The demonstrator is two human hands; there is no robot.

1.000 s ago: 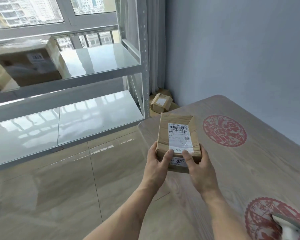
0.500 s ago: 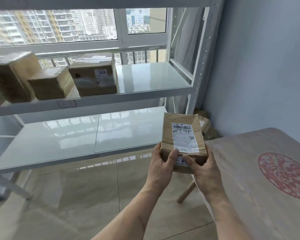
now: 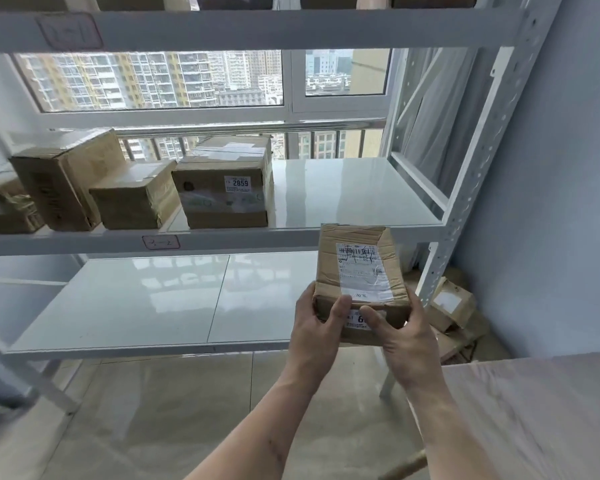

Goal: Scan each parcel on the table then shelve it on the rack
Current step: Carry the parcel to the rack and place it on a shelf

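Two hands, left hand [image 3: 314, 327] and right hand [image 3: 404, 336], grip parcel [image 3: 359, 271] before rack [image 3: 465, 188]; shelving step, next needs free shelf space.

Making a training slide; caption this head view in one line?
Both hands, left hand and right hand, hold a labelled parcel before the white rack.

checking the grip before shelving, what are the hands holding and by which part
Both hands hold one parcel by its near end: the left hand at the near left corner, the right hand at the near right, thumbs on top.
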